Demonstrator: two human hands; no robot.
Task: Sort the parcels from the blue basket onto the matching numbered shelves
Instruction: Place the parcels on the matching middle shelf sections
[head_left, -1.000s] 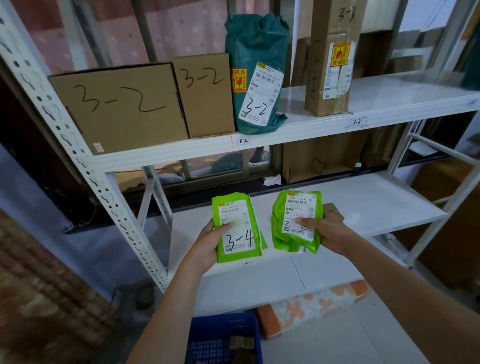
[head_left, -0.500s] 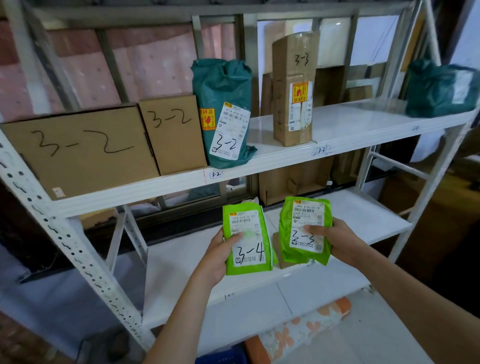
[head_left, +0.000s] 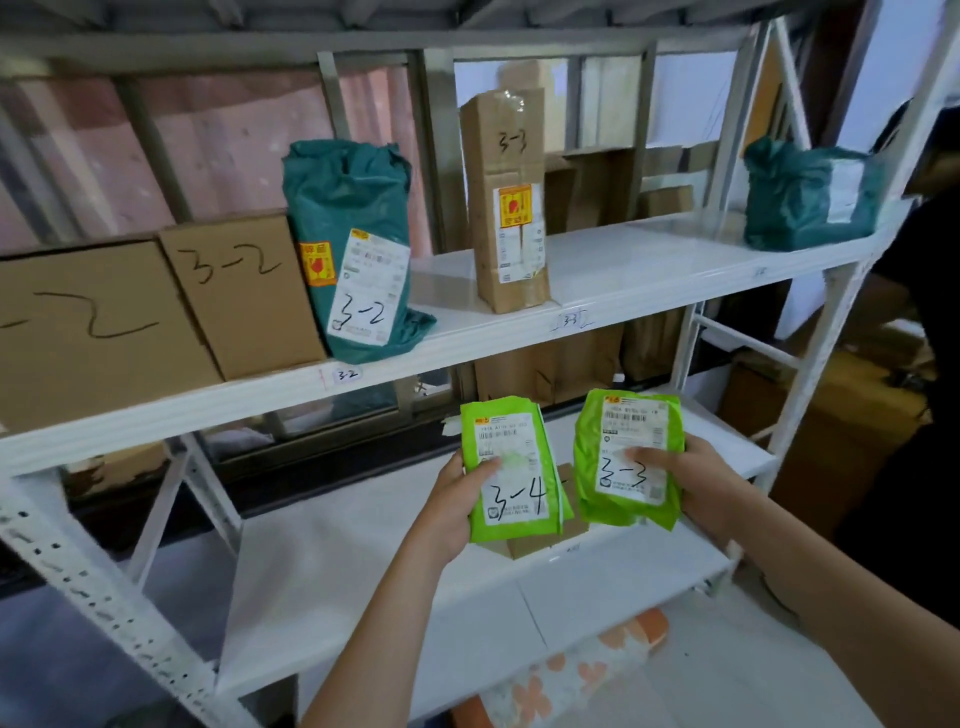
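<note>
At lower centre of the frame, the left hand (head_left: 451, 512) gripped a green parcel (head_left: 511, 470) marked 3-4, thumb across its label; the right hand (head_left: 698, 480) likewise gripped another green parcel (head_left: 626, 457) marked 3-3, just beside it.

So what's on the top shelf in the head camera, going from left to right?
Big box marked 2 → smaller 3-2 box → teal 3-2 bag → tall 3-3 box → teal bag at the far right.

one head-worn view, looking forward and down, close to the white shelves (head_left: 519, 332).
</note>
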